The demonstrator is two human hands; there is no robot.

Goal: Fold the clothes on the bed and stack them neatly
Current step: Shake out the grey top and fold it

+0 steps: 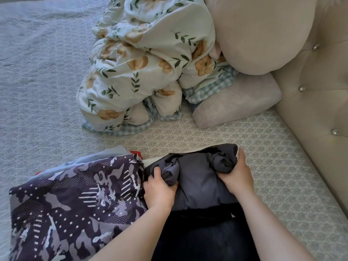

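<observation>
A dark grey garment (195,178) lies bunched on the bed in front of me, near the bottom centre. My left hand (160,189) grips a gathered fold at its left side. My right hand (235,174) grips a gathered fold at its right side, fingers curled into the cloth. Left of it lies a purple camouflage-patterned garment (75,204) spread flat, with light blue cloth (105,155) and a bit of red cloth (136,153) peeking from under its far edge. A strip of white cloth (150,161) shows behind the grey garment.
A crumpled floral duvet (143,63) is heaped at the back centre. A beige pillow (259,32) and a grey pillow (237,102) lie to its right. The tufted beige headboard (316,95) runs along the right side. The patterned bedsheet (37,72) stretches to the left.
</observation>
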